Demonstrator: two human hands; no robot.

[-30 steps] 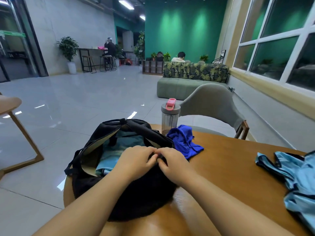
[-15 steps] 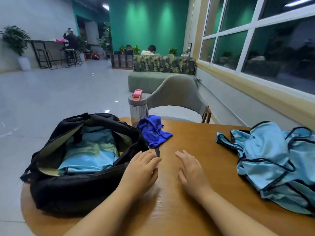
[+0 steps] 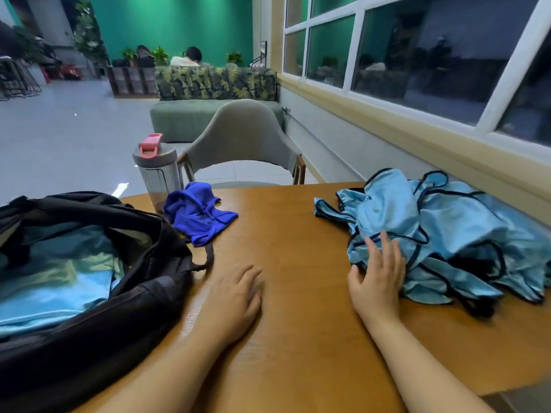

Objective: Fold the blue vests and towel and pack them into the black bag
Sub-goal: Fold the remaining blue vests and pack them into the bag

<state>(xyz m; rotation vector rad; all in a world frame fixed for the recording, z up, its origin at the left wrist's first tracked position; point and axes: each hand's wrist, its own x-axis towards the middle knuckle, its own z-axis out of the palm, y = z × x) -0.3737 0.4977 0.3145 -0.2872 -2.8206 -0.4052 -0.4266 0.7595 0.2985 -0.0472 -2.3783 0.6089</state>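
Note:
The black bag (image 3: 125,317) lies open at the left of the wooden table (image 3: 286,234), with a folded light blue vest (image 3: 56,281) inside it. A crumpled dark blue towel (image 3: 198,213) lies just behind the bag. A loose heap of light blue vests with dark trim (image 3: 441,234) covers the table's right side. My left hand (image 3: 235,302) rests flat on the table beside the bag, fingers apart, holding nothing. My right hand (image 3: 377,275) is spread open, its fingertips touching the near left edge of the vest heap.
A grey bottle with a pink lid (image 3: 156,171) stands behind the towel. A grey chair (image 3: 241,138) faces the table's far edge. A window wall runs along the right. A person sits beyond a green sofa (image 3: 190,117) at the back.
Both hands left the bag's near edge. The view swung right, and my right hand moved right across the table onto the vest heap; my left hand settled flat beside the bag.

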